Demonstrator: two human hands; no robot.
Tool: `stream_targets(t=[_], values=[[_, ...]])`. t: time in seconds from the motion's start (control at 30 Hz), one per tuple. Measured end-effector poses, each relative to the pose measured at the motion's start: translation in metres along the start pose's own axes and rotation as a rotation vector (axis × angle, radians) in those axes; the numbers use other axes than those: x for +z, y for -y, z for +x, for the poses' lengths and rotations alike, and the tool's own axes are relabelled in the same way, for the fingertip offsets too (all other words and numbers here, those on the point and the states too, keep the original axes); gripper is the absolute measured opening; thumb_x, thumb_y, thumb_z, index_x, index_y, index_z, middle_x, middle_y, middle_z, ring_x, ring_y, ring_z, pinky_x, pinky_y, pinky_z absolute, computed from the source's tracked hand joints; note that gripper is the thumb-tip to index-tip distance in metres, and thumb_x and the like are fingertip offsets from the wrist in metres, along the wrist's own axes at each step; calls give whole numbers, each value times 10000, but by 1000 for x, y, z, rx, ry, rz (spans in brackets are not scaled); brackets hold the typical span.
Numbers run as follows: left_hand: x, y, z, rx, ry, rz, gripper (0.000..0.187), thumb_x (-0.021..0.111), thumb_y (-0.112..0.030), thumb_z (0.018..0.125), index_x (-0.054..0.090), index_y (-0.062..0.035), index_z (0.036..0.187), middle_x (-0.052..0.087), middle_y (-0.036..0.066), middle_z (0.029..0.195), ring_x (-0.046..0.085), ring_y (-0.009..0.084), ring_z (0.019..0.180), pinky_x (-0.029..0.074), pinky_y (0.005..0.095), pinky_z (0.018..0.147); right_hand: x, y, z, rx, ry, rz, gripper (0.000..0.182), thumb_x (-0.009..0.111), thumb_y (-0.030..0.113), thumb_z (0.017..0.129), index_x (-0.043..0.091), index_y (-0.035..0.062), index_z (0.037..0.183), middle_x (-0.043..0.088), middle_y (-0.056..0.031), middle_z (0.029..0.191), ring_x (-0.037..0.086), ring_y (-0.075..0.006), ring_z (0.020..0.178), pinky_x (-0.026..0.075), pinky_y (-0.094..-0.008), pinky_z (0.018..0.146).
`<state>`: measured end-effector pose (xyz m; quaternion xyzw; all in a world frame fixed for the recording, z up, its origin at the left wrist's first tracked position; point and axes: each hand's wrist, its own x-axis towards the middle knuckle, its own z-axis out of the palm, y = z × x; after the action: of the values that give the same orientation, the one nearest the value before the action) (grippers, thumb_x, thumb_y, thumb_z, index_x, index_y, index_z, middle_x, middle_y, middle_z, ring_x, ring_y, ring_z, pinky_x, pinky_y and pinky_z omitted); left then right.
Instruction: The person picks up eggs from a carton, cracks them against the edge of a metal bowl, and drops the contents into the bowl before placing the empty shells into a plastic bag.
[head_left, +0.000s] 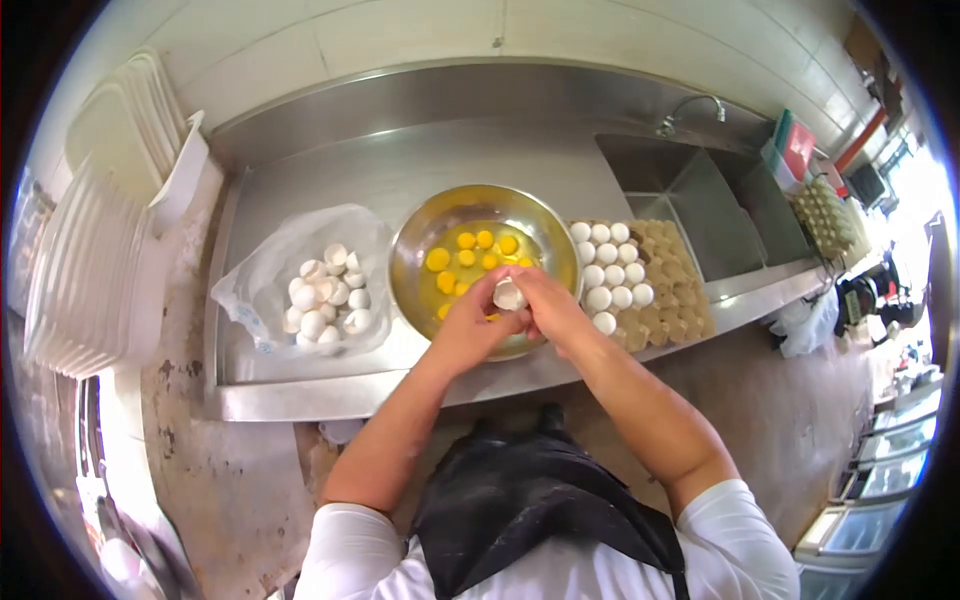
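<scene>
Over the near side of a round metal bowl (405,235), my left hand (478,322) and my right hand (548,305) meet around an eggshell (509,294), its broken side showing pale. Both hands have their fingers closed on the shell. Several yellow yolks (467,258) lie in clear liquid in the bowl. To the left, a clear plastic bag (260,262) holds several white broken shells (312,322). On the right, against the bowl, is a cardboard egg tray (665,290) with whole white eggs (605,253) in its left part and bare cups in its right part.
The steel counter (300,180) has a raised back edge. A double sink (700,200) with a faucet (695,108) is at the right. White trays (90,270) stand stacked at the far left. More egg trays (825,215) lie beyond the sink.
</scene>
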<state>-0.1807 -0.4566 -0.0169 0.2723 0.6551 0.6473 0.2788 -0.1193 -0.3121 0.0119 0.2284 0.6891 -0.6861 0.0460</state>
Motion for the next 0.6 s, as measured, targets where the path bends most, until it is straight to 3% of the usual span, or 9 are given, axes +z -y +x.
stream_targets(t=[0.13, 0.2, 0.23, 0.3, 0.33, 0.4, 0.5, 0.57, 0.6], values=[[-19, -2, -18, 126, -238, 94, 450, 743, -146, 831, 590, -44, 1242, 666, 75, 1086, 631, 144, 990, 513, 288, 835, 29, 0, 3, 20, 121, 121, 440, 412, 476, 1000, 552, 147, 1256, 632, -28, 888, 581, -108, 650, 412, -230, 503], [-48, 3, -23, 131, -343, 99, 409, 749, -125, 825, 600, -42, 1197, 654, 76, 1090, 627, 153, 975, 526, 299, 817, 41, 4, 3, -230, 262, -215, 556, 388, 499, 1003, 443, 95, 1380, 648, -100, 1026, 628, -148, 700, 495, -264, 575], [-72, 6, -23, 218, -434, 273, 425, 759, -118, 811, 598, -36, 1196, 650, 74, 1078, 626, 156, 941, 532, 300, 797, 51, 0, 1, -240, 139, -197, 632, 405, 523, 993, 384, 65, 1427, 628, -142, 1098, 640, -190, 713, 517, -301, 637], [-118, -2, -27, 240, -646, 387, 440, 767, -145, 810, 597, -16, 1194, 651, 81, 1048, 624, 165, 919, 528, 302, 808, 39, 13, -18, -277, 197, -297, 666, 494, 521, 964, 416, 33, 1410, 639, -141, 1074, 648, -197, 845, 511, -333, 765], [-148, -8, -32, 74, -674, 590, 546, 759, -170, 815, 544, 0, 1287, 624, 141, 1177, 608, 220, 1053, 488, 341, 927, 29, 9, -22, -297, 222, -319, 623, 531, 483, 957, 456, 34, 1384, 646, -129, 1056, 647, -186, 841, 510, -325, 771], [-188, -3, -41, 76, -759, 837, 676, 753, -189, 817, 452, 4, 1390, 537, 194, 1342, 534, 271, 1216, 403, 368, 1040, 12, 0, -30, -312, 244, -346, 581, 568, 445, 950, 495, 36, 1357, 653, -117, 1039, 646, -175, 837, 510, -317, 776], [-195, -6, -55, 123, -847, 697, 765, 750, -203, 818, 370, 3, 1450, 436, 213, 1452, 434, 304, 1332, 330, 397, 1098, -30, -10, -46, -200, 195, -404, 483, 640, 339, 924, 557, 54, 1305, 661, -76, 1019, 635, -132, 813, 506, -283, 762], [-163, -12, -59, 139, -871, 591, 657, 731, -156, 837, 438, 14, 1400, 535, 172, 1354, 517, 277, 1239, 397, 384, 1041, -61, -19, -60, -91, 89, -262, 463, 653, 347, 907, 585, 70, 1271, 666, -59, 991, 637, -131, 789, 511, -277, 719], [-148, -9, -62, 99, -749, 378, 586, 713, -128, 852, 473, 15, 1367, 573, 153, 1288, 546, 247, 1182, 422, 361, 1010, -79, -30, -65, -76, 2, -148, 466, 654, 384, 894, 606, 77, 1241, 671, -56, 960, 646, -146, 764, 516, -283, 686]])
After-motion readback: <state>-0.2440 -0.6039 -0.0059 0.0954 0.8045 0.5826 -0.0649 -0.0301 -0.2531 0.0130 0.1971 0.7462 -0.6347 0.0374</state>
